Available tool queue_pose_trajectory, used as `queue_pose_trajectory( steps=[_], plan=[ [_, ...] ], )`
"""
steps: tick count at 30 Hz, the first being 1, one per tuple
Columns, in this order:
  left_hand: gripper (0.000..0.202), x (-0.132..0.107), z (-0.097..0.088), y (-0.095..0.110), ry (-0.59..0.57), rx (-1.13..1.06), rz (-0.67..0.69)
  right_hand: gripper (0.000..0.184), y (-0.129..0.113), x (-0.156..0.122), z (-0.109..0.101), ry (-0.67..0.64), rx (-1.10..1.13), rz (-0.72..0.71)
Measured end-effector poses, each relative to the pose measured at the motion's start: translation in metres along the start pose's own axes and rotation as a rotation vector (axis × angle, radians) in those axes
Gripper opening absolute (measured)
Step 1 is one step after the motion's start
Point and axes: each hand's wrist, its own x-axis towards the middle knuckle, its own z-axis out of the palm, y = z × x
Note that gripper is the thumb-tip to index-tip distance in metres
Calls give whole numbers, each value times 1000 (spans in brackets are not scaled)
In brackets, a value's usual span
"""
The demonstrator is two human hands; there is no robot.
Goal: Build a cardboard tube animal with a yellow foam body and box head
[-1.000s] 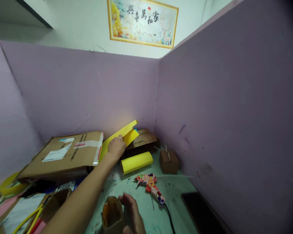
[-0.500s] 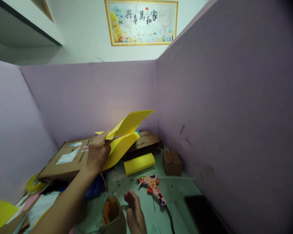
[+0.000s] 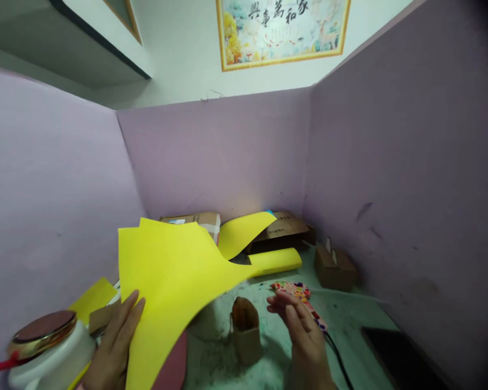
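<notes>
My left hand (image 3: 116, 338) grips the lower left edge of a large yellow paper sheet (image 3: 166, 271), its fingers lying over the front and its thumb hidden. The sheet, perhaps more than one layer, stands up and curves to the right. Empty and half curled, my right hand (image 3: 305, 341) hovers over the table, fingers apart from the thumb. Just behind it lies a flower-patterned glue gun (image 3: 295, 290), partly covered by the fingers. Between my hands stands a small open cardboard holder (image 3: 247, 344) with something orange-brown inside.
A rolled yellow sheet (image 3: 278, 261) and another yellow sheet (image 3: 244, 233) lie by cardboard boxes (image 3: 284, 227) at the back. A small brown box (image 3: 335, 268) sits right. A white jar (image 3: 57, 357) with a pink lid is front left. A dark flat object (image 3: 402, 355) lies right.
My left hand has drawn the yellow sheet from the back boxes toward the front left. My right hand stays open over the table. The view has shifted left.
</notes>
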Motion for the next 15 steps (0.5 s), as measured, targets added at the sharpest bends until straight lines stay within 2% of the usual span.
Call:
queue_pose_trajectory(
  steps=[4,6,9,11,12,15],
  plan=[
    [59,11,6,-12,86,22,-1,42,-35,23,20,-57,-72,22],
    [55,24,11,-11,131,5,38,50,-59,41,40,-194,38,200],
    [56,43,20,-7,171,-45,102,61,-95,77,75,-447,158,619],
    [58,59,27,-8,170,-47,141,68,-112,104,99,-607,64,692],
    [60,69,32,-10,174,-37,162,64,-118,118,110,-621,11,696],
    [63,106,50,-20,172,2,197,28,-117,159,146,-558,-107,645]
  ],
)
